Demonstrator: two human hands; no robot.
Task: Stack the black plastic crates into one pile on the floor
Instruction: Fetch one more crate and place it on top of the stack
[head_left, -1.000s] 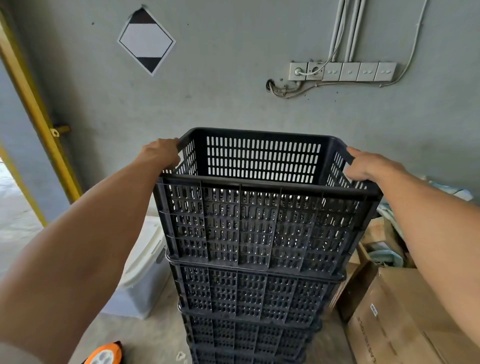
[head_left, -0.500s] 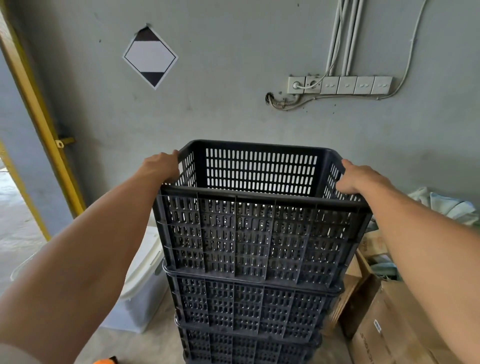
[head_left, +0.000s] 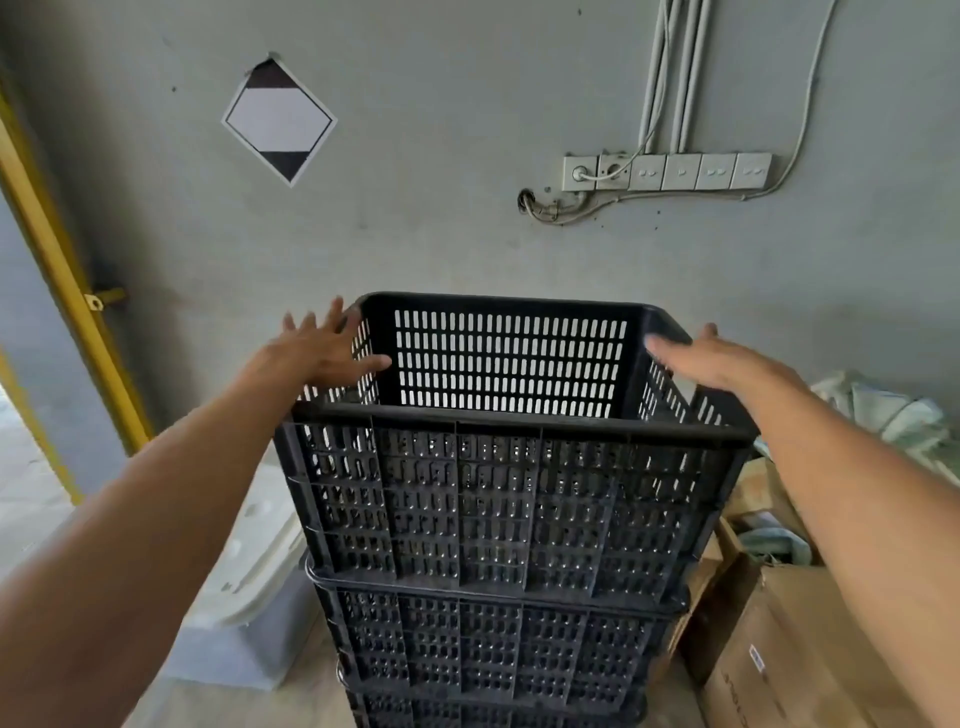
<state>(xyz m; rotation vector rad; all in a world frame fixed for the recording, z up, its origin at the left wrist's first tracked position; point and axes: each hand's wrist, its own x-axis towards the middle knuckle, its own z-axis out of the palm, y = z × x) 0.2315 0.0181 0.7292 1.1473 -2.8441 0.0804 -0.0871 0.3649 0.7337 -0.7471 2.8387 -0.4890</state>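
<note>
change: both hands let go of the top crate rim since 0.5 s ago, fingers now spread.
wall (head_left: 467, 234): grey, directly behind pile; socket strip (head_left: 667, 171) with cables, diamond sign (head_left: 279, 120).
pile: top crate (head_left: 509, 499) seated on lower crates (head_left: 498, 654), upright, open side up, long axis left-right.
right side: cardboard boxes (head_left: 779, 649) just beside pile.
left side: white container (head_left: 254, 561) beside pile, yellow frame (head_left: 57, 270) further left.
left hand (head_left: 322, 348): fingers wide, over left rim, holding nothing.
right hand (head_left: 701, 356): fingers straight, over right rim, contact unclear.
</note>
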